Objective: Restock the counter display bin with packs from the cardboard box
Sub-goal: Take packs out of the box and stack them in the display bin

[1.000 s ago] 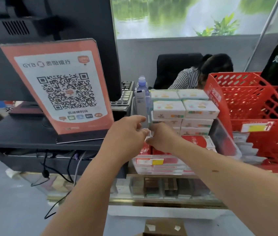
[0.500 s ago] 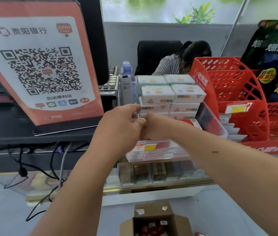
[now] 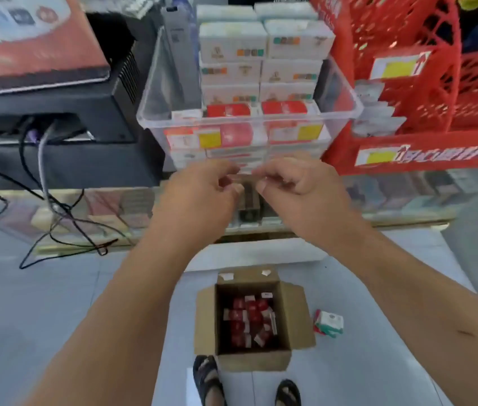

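The clear plastic display bin (image 3: 246,121) stands on the counter, holding red packs (image 3: 228,110) in front and stacked white boxes (image 3: 231,49) behind. My left hand (image 3: 202,190) and my right hand (image 3: 294,180) hover just in front of the bin's front wall, fingertips close together. Both pinch a small thin strip (image 3: 245,178) between them; it is too blurred to identify. Below on the floor, the open cardboard box (image 3: 297,317) holds several red packs (image 3: 246,317).
A loose white and green pack (image 3: 329,323) lies on the floor right of the box. Red plastic basket racks (image 3: 407,68) stand right of the bin. An orange sign (image 3: 27,39), a black unit and hanging cables (image 3: 50,200) are at the left. My sandalled feet (image 3: 206,379) stand below the box.
The view has tilted down, bringing the cardboard box and floor into sight. Both hands have drawn back from inside the bin to just in front of it, still close together.
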Motion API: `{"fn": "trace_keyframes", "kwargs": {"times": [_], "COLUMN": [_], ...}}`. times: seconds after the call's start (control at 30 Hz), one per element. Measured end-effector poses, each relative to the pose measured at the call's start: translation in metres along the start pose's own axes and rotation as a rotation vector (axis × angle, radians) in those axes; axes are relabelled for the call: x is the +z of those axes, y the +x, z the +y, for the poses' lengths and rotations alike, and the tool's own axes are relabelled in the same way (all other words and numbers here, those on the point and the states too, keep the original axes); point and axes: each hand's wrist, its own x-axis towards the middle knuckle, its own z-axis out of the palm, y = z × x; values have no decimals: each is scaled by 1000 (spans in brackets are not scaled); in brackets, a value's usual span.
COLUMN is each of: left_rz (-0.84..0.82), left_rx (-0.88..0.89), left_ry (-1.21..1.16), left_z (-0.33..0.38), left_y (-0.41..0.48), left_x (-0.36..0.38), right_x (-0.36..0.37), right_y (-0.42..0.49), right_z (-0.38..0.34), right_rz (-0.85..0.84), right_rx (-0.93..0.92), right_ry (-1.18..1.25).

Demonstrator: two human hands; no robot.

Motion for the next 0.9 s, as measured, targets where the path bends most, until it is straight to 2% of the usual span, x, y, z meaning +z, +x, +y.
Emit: {"fn": "trace_keyframes", "kwargs": {"times": [0.23, 0.4, 0.6, 0.77, 0.9], "left_rz": [-211, -365, -488, -536, -574], "left_rx": [-173, -306, -381, -329, -314], "left_ry": [56, 82, 90, 129, 143], "left_z": [-87, -177, -294, -367, -408], "left_y": [-25, -35, -40, -43, -45], "left_x": [126, 206, 295, 376, 439], "right_x": [88, 175, 306, 399, 464], "right_y": [-106, -164, -222, -260, -271], "right_z": [127, 211, 319, 403, 452], "right_rz": [-367, -546, -668, -793, -865], "right_rx": [361, 506, 607, 629, 664], "right_ry": [-67, -199, -333, -461, -463]}}
